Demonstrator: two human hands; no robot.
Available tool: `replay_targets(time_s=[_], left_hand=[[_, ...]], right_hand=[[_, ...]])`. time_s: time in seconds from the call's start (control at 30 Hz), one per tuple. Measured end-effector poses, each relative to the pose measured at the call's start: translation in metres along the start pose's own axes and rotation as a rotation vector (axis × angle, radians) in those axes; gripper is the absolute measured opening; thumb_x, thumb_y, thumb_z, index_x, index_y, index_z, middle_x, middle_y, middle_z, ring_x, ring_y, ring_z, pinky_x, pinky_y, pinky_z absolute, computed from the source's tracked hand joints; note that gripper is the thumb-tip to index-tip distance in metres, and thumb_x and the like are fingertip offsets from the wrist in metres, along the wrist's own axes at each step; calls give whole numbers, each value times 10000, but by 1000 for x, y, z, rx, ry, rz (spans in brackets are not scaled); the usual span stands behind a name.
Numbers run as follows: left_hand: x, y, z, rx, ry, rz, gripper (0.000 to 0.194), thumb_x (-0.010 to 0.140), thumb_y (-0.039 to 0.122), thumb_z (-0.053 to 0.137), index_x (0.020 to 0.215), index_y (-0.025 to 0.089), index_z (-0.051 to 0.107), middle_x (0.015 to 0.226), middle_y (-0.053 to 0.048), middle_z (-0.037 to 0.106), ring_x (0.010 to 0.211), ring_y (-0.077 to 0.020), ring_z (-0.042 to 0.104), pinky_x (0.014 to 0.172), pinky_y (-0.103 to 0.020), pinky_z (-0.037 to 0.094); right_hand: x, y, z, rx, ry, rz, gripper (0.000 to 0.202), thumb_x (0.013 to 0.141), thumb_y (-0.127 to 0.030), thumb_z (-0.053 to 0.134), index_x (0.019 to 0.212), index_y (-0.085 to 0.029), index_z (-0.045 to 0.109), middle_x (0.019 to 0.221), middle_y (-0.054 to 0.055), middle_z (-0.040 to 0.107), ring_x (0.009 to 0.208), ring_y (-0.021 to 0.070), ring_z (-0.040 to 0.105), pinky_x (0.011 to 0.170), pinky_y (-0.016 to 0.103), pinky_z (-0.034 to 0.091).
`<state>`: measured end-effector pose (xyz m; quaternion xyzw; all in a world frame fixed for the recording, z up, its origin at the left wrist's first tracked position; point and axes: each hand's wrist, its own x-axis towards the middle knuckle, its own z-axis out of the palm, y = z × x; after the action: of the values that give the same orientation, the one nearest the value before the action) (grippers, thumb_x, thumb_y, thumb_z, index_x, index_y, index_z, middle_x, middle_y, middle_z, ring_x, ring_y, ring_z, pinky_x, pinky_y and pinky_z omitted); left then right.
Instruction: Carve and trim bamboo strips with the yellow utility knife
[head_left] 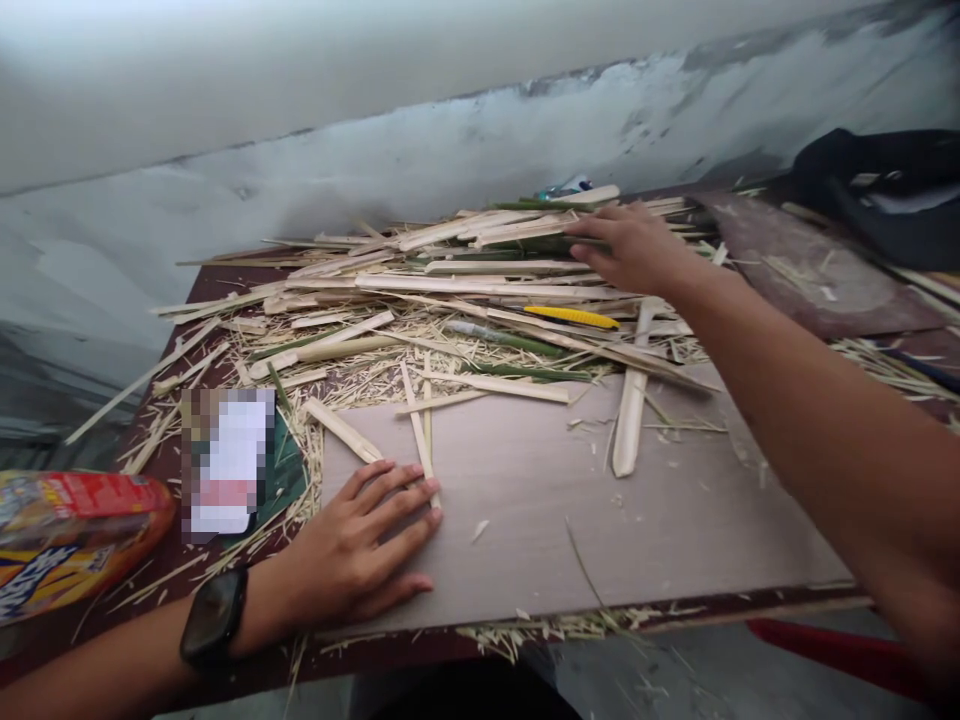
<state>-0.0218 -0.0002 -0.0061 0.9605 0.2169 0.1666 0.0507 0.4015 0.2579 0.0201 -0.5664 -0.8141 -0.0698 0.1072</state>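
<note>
Palm down, my left hand (375,540) lies flat on the board (517,530) with its fingers stretched out. Its fingertips touch the ends of thin bamboo slivers (418,430). My right hand (626,245) reaches over the far pile of split bamboo strips (495,280). The right fingers and thumb are apart, close to the end of a pale strip (525,230); whether they touch it I cannot tell. A yellow-handled cutter (571,317) lies among the strips, its tip partly covered. One wide bamboo piece (630,425) rests on the board below my right hand.
A phone-like object (229,460), blurred out, lies left of the board. At the left edge is a plastic bottle (82,540) with a red label. A dark cap (885,195) sits at the far right beside a brown sheet (825,265). The wall (360,170) runs behind the table.
</note>
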Motion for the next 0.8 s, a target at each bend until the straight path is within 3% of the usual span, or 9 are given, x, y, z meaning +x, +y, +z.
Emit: replay_targets(time_s=[0.1,0.2,0.37,0.53,0.67,0.8], left_hand=[[-1,0,1,-4,-11,-3,454,1016,435,545,1334,114,582,1417,-159,604,1364,-323,499,1121,-544,448],[-1,-1,2,-15,-10,-5,465,1006,437,562,1341,115,579,1419,-166,599,1368,-327,496,1123,-550,449],[-2,-1,2,-25,-3,2,472,996,420,587,1346,104,575,1416,-172,597,1377,-328,491,1134,-544,437],[-2,-1,1,-26,-6,-8,483,989,428,599,1353,111,575,1419,-168,597,1377,-324,496,1151,-537,427],[-1,-1,1,-20,-3,-3,470,997,426,582,1345,110,581,1411,-165,606,1370,-321,502,1142,-534,437],[-1,-1,1,-21,-12,-12,464,1003,423,569,1348,111,576,1421,-168,599,1370,-326,500,1134,-546,441]], right_hand=[[1,0,-5,8,-58,-50,376,983,-398,611,1278,-166,607,1306,107,611,1140,216,629,976,447,557],[4,-6,-12,34,-102,-101,299,1008,-383,571,1215,-183,650,1213,87,660,1068,182,646,966,403,561],[12,3,-11,-46,67,79,377,994,-392,592,1298,-171,604,1311,110,612,1175,229,613,1018,472,533],[12,25,0,-64,-62,105,378,985,-394,607,1287,-167,604,1296,110,614,1120,213,634,954,431,567],[5,29,-5,-48,-124,69,358,991,-392,598,1280,-182,610,1303,108,613,1120,207,632,958,422,565],[6,29,-11,-40,-111,76,348,996,-392,589,1274,-183,614,1304,109,615,1114,202,632,961,421,564]])
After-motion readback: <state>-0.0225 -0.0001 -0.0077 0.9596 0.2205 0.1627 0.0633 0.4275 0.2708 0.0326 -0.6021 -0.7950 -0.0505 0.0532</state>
